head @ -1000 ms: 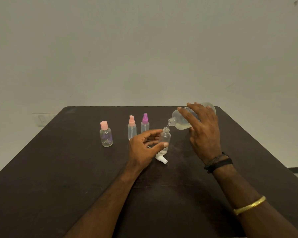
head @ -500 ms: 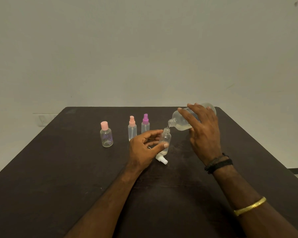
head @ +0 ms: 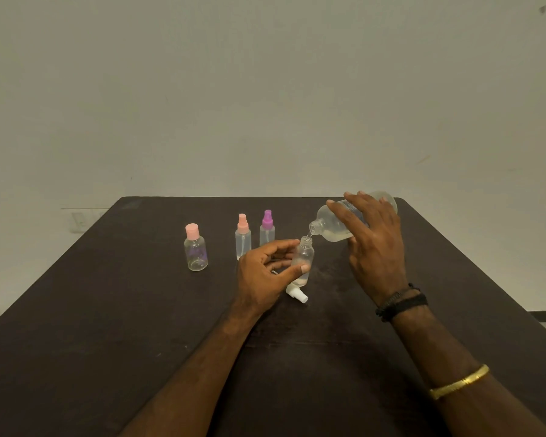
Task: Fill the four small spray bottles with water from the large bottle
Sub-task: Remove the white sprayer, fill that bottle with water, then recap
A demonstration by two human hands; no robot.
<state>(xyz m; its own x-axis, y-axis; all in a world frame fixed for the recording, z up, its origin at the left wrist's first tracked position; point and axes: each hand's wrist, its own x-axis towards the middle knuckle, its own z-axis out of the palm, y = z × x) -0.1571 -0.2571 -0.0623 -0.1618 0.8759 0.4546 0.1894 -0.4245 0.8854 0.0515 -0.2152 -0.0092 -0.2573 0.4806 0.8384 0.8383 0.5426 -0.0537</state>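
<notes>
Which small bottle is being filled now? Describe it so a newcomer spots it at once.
On the dark table, look near its middle. The small clear bottle stands in the left hand's grip, under the mouth of the tilted large bottle. Unlike the three capped bottles to its left, it is open, and a white spray head lies at its base.

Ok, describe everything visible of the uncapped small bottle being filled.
The uncapped small bottle is clear plastic, round-shouldered, with an open neck. It stands upright on the table, a little water at its bottom. The left hand holds it between thumb and fingers; the large bottle tips over its mouth. A white spray top lies by its base.
</notes>
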